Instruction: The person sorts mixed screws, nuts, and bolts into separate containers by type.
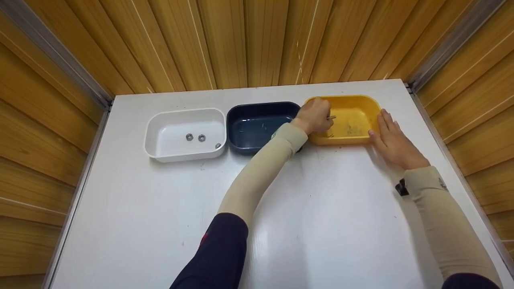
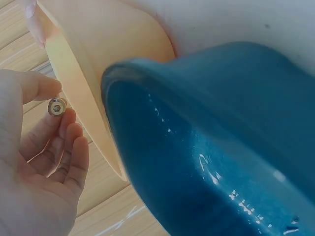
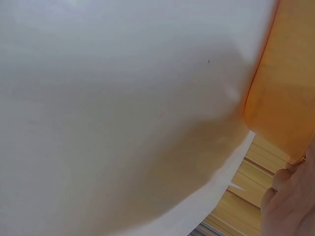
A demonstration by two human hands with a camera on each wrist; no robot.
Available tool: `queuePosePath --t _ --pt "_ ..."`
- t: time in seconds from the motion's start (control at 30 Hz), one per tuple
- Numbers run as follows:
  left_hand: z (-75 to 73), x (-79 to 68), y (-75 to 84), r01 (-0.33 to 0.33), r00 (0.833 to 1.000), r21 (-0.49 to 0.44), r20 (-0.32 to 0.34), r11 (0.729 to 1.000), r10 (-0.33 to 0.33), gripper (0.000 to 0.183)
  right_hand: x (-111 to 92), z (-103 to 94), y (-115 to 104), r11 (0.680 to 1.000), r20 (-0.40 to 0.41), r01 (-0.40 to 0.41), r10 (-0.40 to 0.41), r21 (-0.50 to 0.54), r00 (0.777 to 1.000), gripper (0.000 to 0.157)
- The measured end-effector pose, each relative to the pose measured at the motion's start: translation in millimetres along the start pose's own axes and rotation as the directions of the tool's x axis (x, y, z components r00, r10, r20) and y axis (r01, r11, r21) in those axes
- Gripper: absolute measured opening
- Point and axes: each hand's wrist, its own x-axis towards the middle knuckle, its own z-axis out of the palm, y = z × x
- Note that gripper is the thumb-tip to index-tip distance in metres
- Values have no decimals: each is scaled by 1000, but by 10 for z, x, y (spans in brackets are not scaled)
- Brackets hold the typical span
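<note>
My left hand [image 1: 315,115] is over the left end of the yellow tray [image 1: 341,140]. Its thumb and fingers pinch a metal bolt [image 2: 57,106], whose round head with a hex socket faces the left wrist camera. In the head view only the bolt's shank [image 1: 331,117] sticks out past the fingers. My right hand [image 1: 395,140] lies along the tray's right wall with fingers straight, thumb at the rim. In the right wrist view just part of that hand [image 3: 290,196] shows beside the tray.
Left of the yellow tray stands a dark blue tray [image 1: 249,150], close against it. Farther left, a white tray [image 1: 168,156] holds hex nuts [image 1: 189,137]. All three stand on a white table [image 1: 321,224] with wood-look panels [image 1: 225,44] behind and at both sides.
</note>
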Motion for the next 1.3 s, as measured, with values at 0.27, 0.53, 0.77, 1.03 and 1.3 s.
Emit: queuePosePath --t 0.27,0.53,0.77,1.03,1.3 --pt "-8 6 -58 -34 998 69 -54 997 38 25 52 15 -14 1000 7 12 -12 7 1000 76" --pt "-41 -33 -91 -39 996 104 -71 994 46 23 69 10 -27 1000 -12 31 -31 -3 999 76" --pt "-44 -68 -103 -52 996 100 -64 994 59 22 48 14 -25 1000 -3 22 -22 -2 1000 75" --pt "-49 -120 -93 -113 987 104 -105 988 124 24 54 2 27 999 -19 45 -44 20 999 74" --pt "-65 -231 -67 -159 978 142 -112 977 175 24 62 -43 54 1000 -7 18 -18 11 1000 76"
